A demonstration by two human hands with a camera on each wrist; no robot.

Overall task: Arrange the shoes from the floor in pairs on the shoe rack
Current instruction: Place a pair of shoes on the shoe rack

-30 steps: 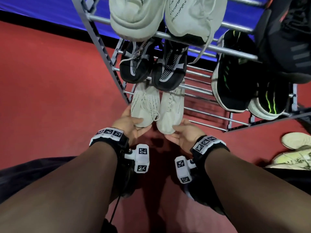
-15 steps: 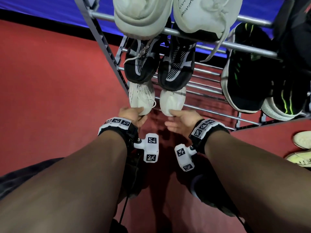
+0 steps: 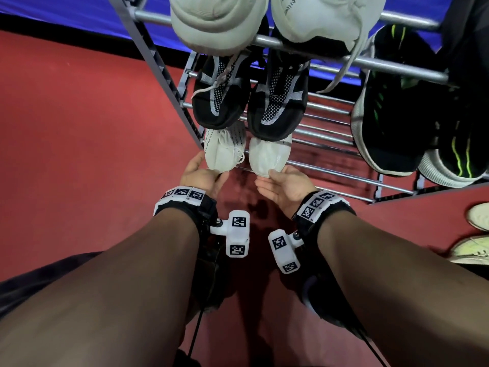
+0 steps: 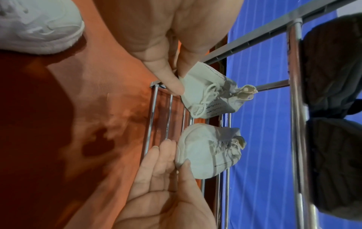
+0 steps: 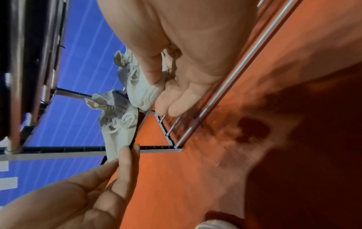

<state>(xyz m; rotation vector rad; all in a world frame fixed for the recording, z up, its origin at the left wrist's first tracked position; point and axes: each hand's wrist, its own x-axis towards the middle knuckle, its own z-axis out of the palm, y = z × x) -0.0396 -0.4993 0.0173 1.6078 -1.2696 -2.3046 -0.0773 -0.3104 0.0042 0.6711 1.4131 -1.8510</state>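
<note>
Two white knit shoes lie side by side on the bottom shelf of the grey metal shoe rack point(image 3: 344, 176), toes toward me. My left hand point(image 3: 201, 176) pinches the toe of the left white shoe point(image 3: 225, 152) between thumb and fingers, as the left wrist view shows on that left white shoe point(image 4: 211, 99). My right hand point(image 3: 283, 184) lies palm up with straight fingers, its thumb touching the toe of the right white shoe point(image 3: 267, 157). In the right wrist view the right white shoe point(image 5: 141, 86) sits between my thumb and flat fingers.
A black-and-grey pair point(image 3: 219, 102) sits on the shelf above, and a pale pair point(image 3: 217, 19) on the top bar. Black shoes with green stripes point(image 3: 391, 115) fill the rack's right side. Two pale shoes point(image 3: 473, 250) lie on the red floor at right.
Both white shoes have slid farther back on the bottom shelf, under the black pair. My hands followed them forward, and the right hand's fingers have straightened.
</note>
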